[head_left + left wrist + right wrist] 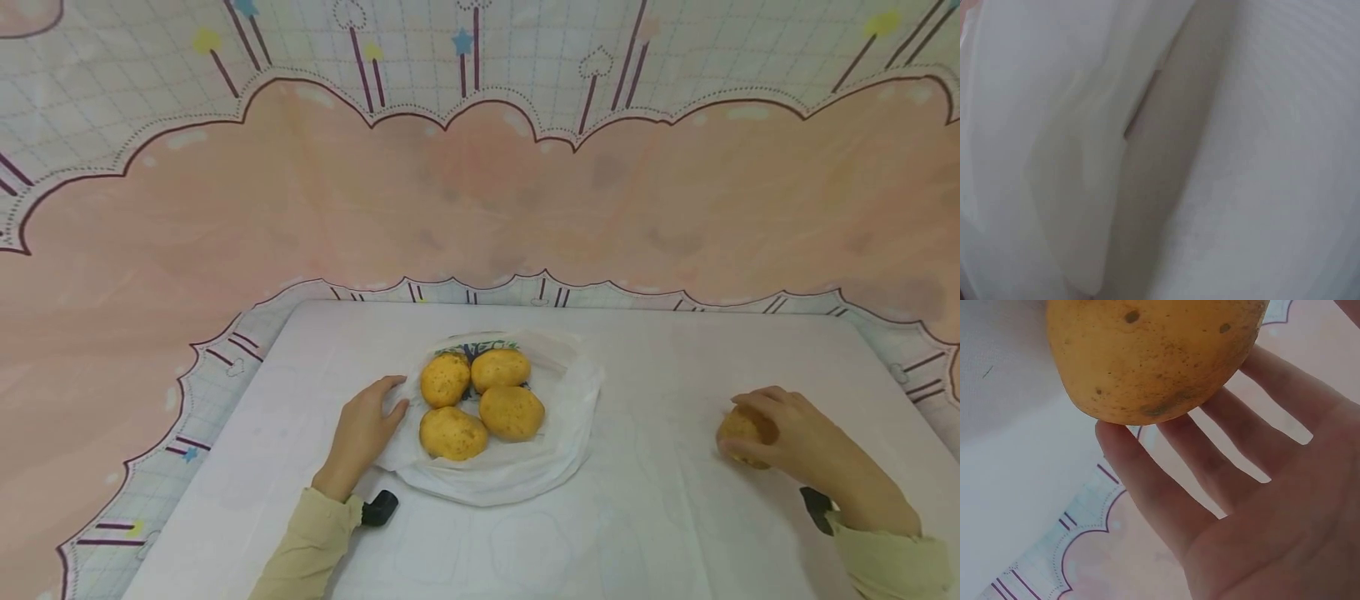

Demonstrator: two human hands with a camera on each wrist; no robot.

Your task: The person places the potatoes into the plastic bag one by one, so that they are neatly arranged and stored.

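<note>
The table [645, 517] carried a white plastic bag [555, 454] at its centre, holding four potatoes [512, 412]. The left hand [362, 433] rested on the bag's left edge, fingers relaxed, apparently flat. Near the right edge, the right hand [795, 437] had its fingers [1147, 487] curled around a fifth potato [1154, 356].

A white tabletop [645, 517] fills the near view, backed by a pink patterned cloth. Near its middle lies a crumpled white plastic bag [570, 417] spread flat, with four potatoes [480, 404] clustered on it. A fifth potato [738, 429] sits well apart toward the right edge.
</note>
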